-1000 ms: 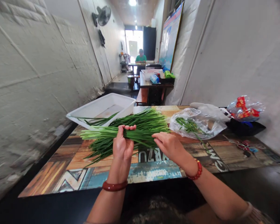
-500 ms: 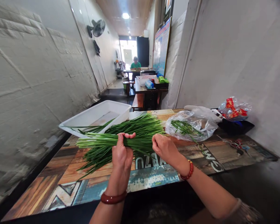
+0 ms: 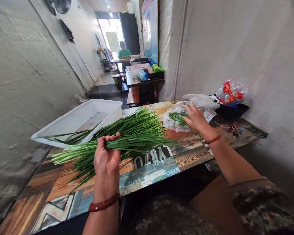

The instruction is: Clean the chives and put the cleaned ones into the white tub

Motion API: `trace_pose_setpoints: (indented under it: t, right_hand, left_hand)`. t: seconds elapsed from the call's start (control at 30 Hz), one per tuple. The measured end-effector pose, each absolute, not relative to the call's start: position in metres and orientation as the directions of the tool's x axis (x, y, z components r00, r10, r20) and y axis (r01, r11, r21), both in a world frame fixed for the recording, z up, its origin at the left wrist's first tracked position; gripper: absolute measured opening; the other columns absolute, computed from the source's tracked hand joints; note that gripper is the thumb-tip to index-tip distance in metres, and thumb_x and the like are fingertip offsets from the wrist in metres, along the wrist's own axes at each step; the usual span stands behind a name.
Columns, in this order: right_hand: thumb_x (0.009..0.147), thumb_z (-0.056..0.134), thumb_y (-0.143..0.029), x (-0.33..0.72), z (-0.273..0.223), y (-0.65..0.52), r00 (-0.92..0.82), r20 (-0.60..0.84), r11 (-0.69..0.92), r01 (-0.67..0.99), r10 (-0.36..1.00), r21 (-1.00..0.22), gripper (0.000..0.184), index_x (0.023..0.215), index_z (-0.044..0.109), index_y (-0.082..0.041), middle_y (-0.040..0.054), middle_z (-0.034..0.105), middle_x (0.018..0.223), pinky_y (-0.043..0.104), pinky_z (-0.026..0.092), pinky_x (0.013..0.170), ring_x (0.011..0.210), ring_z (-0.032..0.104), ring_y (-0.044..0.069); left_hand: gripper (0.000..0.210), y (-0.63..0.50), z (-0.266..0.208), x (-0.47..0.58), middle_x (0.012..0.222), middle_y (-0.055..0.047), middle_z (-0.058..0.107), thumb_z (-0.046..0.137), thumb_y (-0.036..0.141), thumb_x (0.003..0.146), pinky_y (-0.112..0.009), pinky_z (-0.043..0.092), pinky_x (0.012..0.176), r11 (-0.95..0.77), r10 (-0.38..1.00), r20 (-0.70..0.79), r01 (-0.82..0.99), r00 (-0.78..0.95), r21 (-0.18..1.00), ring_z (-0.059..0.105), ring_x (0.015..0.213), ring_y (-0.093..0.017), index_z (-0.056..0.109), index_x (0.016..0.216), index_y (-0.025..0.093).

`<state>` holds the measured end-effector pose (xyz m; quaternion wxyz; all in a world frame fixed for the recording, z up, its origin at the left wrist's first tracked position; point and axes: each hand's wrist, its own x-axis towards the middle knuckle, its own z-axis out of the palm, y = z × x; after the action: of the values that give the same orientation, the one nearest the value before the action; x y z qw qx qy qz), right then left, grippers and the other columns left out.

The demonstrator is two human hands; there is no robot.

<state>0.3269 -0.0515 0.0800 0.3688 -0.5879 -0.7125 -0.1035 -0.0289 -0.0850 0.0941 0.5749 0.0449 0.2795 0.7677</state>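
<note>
My left hand (image 3: 107,160), palm up, is closed around a bunch of garlic chives (image 3: 74,150). Their pale stem ends point left and the green leaves stretch right. Behind and beneath the bunch, a larger pile of chives (image 3: 139,125) lies on the wood-patterned table (image 3: 142,176). My right hand (image 3: 198,121) is over a clear plastic bag (image 3: 209,113), fingers spread. Some loose green scraps (image 3: 176,118) lie in the bag, close to its fingertips. Whether those fingers touch the scraps I cannot tell.
A white plastic tub (image 3: 117,106) stands at the back left, with some chive leaves hanging over its rim. Back right are a clear bag with red print (image 3: 231,93), a black container (image 3: 232,111) and scissors (image 3: 231,127). A person in green (image 3: 124,54) sits far off.
My right hand has moved from beside the chives to the right, over the plastic bag, and its fingers have opened. My left hand keeps its hold. The view has turned right and down.
</note>
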Motion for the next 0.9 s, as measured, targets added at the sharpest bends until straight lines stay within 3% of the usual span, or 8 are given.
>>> trace_pose_setpoints:
  t: [0.07, 0.17, 0.3, 0.37, 0.47, 0.6, 0.73, 0.9]
  right_hand:
    - [0.086, 0.053, -0.025, 0.334, 0.077, -0.053, -0.015, 0.622, 0.281, 0.901, 0.783, -0.332, 0.026, 0.105, 0.068, -0.014, 0.0153, 0.064, 0.117, 0.043, 0.045, 0.096, 0.111, 0.058, 0.029]
    - [0.088, 0.052, -0.027, 0.329, 0.074, -0.06, 0.046, 0.578, 0.3, 0.819, 0.815, -0.489, 0.022, 0.088, 0.072, -0.017, 0.0093, 0.07, 0.093, 0.037, 0.049, 0.081, 0.088, 0.063, 0.023]
    - [0.088, 0.053, -0.03, 0.307, 0.073, -0.07, 0.011, 0.378, 0.305, 0.568, 0.926, -0.764, 0.025, 0.094, 0.073, -0.017, 0.0057, 0.072, 0.089, 0.028, 0.047, 0.062, 0.066, 0.06, 0.014]
    - [0.089, 0.052, -0.032, 0.297, 0.073, -0.076, -0.079, 0.297, 0.298, 0.476, 0.952, -0.828, 0.027, 0.098, 0.073, -0.017, 0.0043, 0.072, 0.085, 0.025, 0.046, 0.059, 0.06, 0.059, 0.012]
    - [0.091, 0.05, -0.032, 0.285, 0.075, -0.083, -0.213, 0.239, 0.31, 0.422, 0.947, -0.852, 0.03, 0.105, 0.071, -0.016, 0.0031, 0.071, 0.081, 0.024, 0.045, 0.058, 0.058, 0.058, 0.01]
    - [0.094, 0.046, -0.03, 0.275, 0.077, -0.09, -0.332, 0.204, 0.33, 0.385, 0.921, -0.862, 0.033, 0.115, 0.068, -0.017, 0.0049, 0.073, 0.095, 0.024, 0.047, 0.06, 0.059, 0.059, 0.009]
    - [0.096, 0.045, -0.031, 0.265, 0.079, -0.096, -0.437, 0.185, 0.362, 0.366, 0.88, -0.857, 0.036, 0.123, 0.063, -0.016, 0.0078, 0.071, 0.108, 0.024, 0.048, 0.058, 0.055, 0.058, 0.007]
    - [0.096, 0.045, -0.026, 0.259, 0.08, -0.104, -0.547, 0.183, 0.481, 0.47, 0.817, -0.74, 0.038, 0.129, 0.061, -0.015, 0.0064, 0.072, 0.093, 0.027, 0.049, 0.067, 0.064, 0.062, 0.011]
  left_hand:
    - [0.033, -0.083, 0.095, -0.029, 0.058, 0.005, 0.054, 0.036, 0.024, 0.102, -0.032, 0.058, 0.087, -0.177, 0.905, -0.261, -0.857, -0.335, 0.485, 0.057, 0.054, -0.006, 0.049, 0.072, 0.015]
    - [0.033, -0.08, 0.095, -0.029, 0.057, 0.005, 0.053, 0.036, 0.024, 0.102, -0.032, 0.058, 0.087, -0.18, 0.905, -0.255, -0.85, -0.34, 0.495, 0.056, 0.054, -0.006, 0.049, 0.072, 0.015]
    - [0.033, -0.079, 0.096, -0.028, 0.057, 0.005, 0.052, 0.035, 0.023, 0.101, -0.032, 0.058, 0.087, -0.182, 0.91, -0.244, -0.851, -0.336, 0.493, 0.056, 0.054, -0.006, 0.049, 0.072, 0.015]
    - [0.034, -0.08, 0.096, -0.028, 0.057, 0.004, 0.052, 0.034, 0.023, 0.102, -0.032, 0.058, 0.086, -0.181, 0.918, -0.225, -0.851, -0.325, 0.493, 0.055, 0.054, -0.006, 0.049, 0.073, 0.015]
    - [0.035, -0.081, 0.094, -0.029, 0.058, 0.004, 0.05, 0.032, 0.023, 0.102, -0.028, 0.057, 0.08, -0.199, 0.933, -0.171, -0.848, -0.318, 0.49, 0.053, 0.053, -0.006, 0.049, 0.073, 0.015]
    - [0.036, -0.082, 0.091, -0.031, 0.057, 0.004, 0.047, 0.03, 0.023, 0.102, -0.022, 0.054, 0.067, -0.232, 0.956, -0.056, -0.855, -0.289, 0.464, 0.049, 0.051, -0.006, 0.048, 0.073, 0.014]
    - [0.036, -0.083, 0.09, -0.033, 0.058, 0.004, 0.047, 0.029, 0.026, 0.103, -0.022, 0.052, 0.065, -0.229, 0.969, 0.016, -0.868, -0.247, 0.441, 0.047, 0.051, -0.006, 0.048, 0.074, 0.015]
    - [0.028, -0.084, 0.09, -0.034, 0.058, 0.005, 0.046, 0.042, 0.026, 0.1, -0.022, 0.051, 0.069, -0.251, 0.966, 0.062, -0.854, -0.251, 0.456, 0.047, 0.052, -0.006, 0.048, 0.074, 0.016]
